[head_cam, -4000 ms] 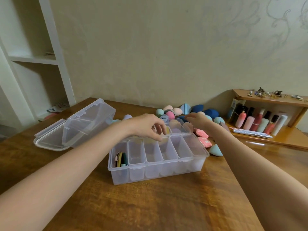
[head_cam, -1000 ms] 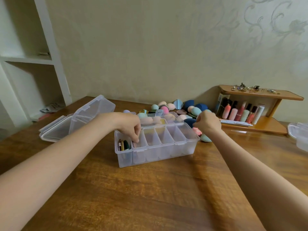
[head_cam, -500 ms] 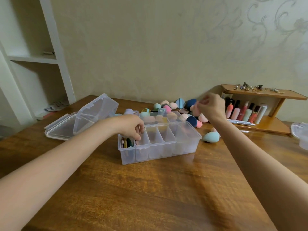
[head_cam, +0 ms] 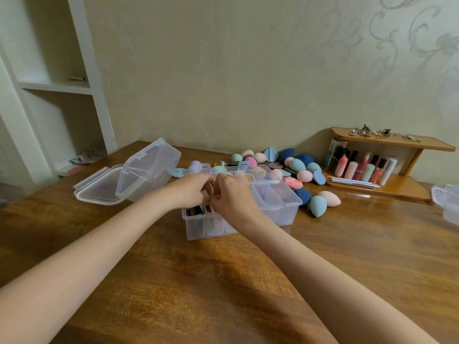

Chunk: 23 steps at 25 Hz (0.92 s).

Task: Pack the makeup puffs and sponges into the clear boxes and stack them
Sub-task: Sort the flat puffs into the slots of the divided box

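both hands meet over the divided clear box [head_cam: 285, 214]; left hand [head_cam: 191, 192] and right hand [head_cam: 233, 197] curl together, grip unclear; seat puffs upright, slot by slot

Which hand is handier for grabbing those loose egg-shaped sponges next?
Probably the right hand: the teal sponge and pink sponge lie on its side of the divided clear box.

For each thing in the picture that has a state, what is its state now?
Divided clear box: open, no lid on, right compartments empty.
Spare box: tilted, leaning on a flat lid.
Loose sponges: unpacked, on the table.
Left hand: over the box, grasp unclear.
Right hand: same.
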### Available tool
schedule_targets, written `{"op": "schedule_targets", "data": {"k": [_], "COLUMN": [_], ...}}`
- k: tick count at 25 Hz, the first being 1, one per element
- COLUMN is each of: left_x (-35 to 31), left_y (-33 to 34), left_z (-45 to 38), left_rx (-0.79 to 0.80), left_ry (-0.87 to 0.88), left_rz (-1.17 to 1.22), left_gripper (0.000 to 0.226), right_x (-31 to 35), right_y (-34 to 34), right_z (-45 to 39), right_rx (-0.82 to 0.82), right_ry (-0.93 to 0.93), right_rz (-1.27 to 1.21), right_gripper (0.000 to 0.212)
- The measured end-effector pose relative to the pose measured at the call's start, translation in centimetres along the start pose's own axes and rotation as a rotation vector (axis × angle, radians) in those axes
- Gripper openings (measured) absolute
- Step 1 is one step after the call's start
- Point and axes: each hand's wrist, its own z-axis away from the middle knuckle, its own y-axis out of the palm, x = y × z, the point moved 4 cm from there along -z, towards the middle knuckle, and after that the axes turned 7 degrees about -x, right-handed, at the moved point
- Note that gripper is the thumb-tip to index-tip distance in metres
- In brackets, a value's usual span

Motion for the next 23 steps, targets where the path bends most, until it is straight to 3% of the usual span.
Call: {"op": "schedule_targets", "data": {"k": [3, 6, 10, 12, 16, 19, 23], "left_x": [-0.4, -1.1, -1.9, -2.3, -2.6, -2.6, -2.5], "left_y": [-0.6, -1.6, -1.5, -1.2, -1.0, -1.0, -0.8], "left_z": [0.1, -0.3, -1.0, -1.2, -2.0, -2.5, -2.6], "left_rx": [0.063, 0.11, 0.276, 0.319, 0.353, 0.383, 0.383], "left_ry": [0.04, 0.042, 0.048, 0.05, 0.027, 0.013, 0.024], "left_rz": [-0.028, -0.047, -0.159, -0.183, -0.207, -0.206, -0.214], "left_gripper": [0.021, 0.019, 0.019, 0.017, 0.021, 0.021, 0.022], "right_x": [-0.5, -0.8, -6.7, -11.0, -17.1, -19.1, -18.5], "right_y": [0.9, -0.6, -6.6, -8.6, -6.4, -4.4, -4.8], "right_z": [-0.1, -0.5, -4.4, -5.5, -6.2, -5.2, -5.7], "right_rx": [0.094, 0.161, -0.148, -0.209, 0.099, 0.287, 0.239], "right_ry": [-0.03, -0.019, 0.196, 0.343, 0.587, 0.804, 0.553], "right_rz": [0.048, -0.091, -0.094, -0.007, 0.118, 0.117, 0.347], "right_gripper": [0.024, 0.025, 0.025, 0.031, 0.033, 0.058, 0.05]}}
